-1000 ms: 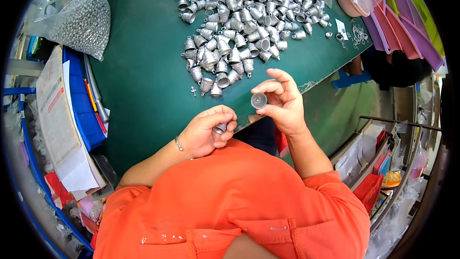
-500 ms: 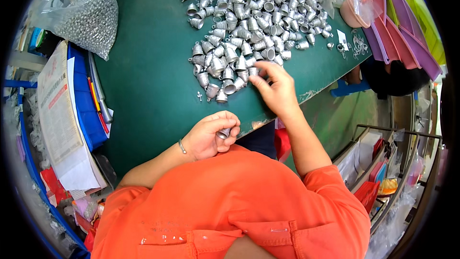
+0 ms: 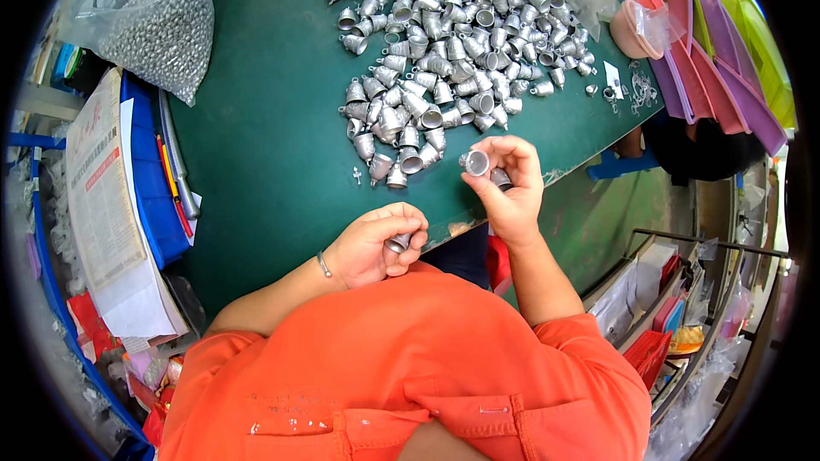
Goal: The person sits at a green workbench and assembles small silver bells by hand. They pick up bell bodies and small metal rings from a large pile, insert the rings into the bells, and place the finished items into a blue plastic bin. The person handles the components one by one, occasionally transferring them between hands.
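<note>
1. My right hand [image 3: 511, 188] has drawn back from the heap of silver metal bells [image 3: 444, 51], where it reached half a second ago. It now grips one bell [image 3: 475, 162] in its fingertips, open mouth toward me, above the edge of the green table [image 3: 265, 145].
2. My left hand [image 3: 376, 243] remains closed around a small metal piece [image 3: 398, 243] near my chest.
3. Judgement: a fresh bell is picked and ready to meet the left-hand piece.

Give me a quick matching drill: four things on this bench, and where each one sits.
Things:
1. small silver cap
2. clear bag of tiny metal bits
3. heap of silver bell-shaped caps
4. blue tray

Places:
A. far left of the green table
B. pinched in the right hand
C. table's left edge, under papers
D. spread across the table's far middle

Pairs: 1-B, 2-A, 3-D, 4-C
</note>
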A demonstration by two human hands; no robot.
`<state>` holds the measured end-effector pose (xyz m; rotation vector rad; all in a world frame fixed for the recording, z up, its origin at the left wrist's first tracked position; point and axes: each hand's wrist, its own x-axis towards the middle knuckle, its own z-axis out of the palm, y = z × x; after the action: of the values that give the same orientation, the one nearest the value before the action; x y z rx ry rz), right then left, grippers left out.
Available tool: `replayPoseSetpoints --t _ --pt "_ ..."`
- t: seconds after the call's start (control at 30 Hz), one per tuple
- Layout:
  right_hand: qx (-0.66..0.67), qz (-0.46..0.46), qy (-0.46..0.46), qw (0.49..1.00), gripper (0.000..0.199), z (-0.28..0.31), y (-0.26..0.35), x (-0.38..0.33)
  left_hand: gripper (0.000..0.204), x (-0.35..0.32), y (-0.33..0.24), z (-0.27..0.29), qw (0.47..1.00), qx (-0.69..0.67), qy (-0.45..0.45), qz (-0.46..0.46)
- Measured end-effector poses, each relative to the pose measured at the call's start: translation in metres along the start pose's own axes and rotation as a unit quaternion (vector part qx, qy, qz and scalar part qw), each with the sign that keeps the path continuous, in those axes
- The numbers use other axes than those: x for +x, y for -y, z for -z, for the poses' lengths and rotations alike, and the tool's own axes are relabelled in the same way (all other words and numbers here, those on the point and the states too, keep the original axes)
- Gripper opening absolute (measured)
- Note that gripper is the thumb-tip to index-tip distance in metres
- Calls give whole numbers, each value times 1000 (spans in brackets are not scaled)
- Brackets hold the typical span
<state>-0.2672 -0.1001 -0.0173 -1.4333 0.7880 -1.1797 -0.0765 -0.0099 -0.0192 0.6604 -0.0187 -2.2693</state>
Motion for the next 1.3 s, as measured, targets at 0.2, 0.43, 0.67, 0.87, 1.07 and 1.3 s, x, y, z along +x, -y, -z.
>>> replayPoseSetpoints --t 0.2,0.43,0.67,0.87,1.07,1.3 --pt "496 -283 36 820 29 -5 7 0 40 1 0 4 1000 -8 3 15" --pt "-301 202 211 908 34 -38 26 9 38 -5 -3 0 994 -98 38 26" --pt "-329 163 177 913 39 -36 -6 29 17 -3 1 4 1000 -24 12 0" --pt "-77 41 101 991 44 -37 -4 14 16 -3 3 4 999 -34 3 -9" --pt "285 -214 101 929 44 -24 8 13 17 -2 2 6 1000 -27 6 -12" --pt "463 -269 67 842 21 -7 13 18 16 -2 2 6 999 -29 12 -14"
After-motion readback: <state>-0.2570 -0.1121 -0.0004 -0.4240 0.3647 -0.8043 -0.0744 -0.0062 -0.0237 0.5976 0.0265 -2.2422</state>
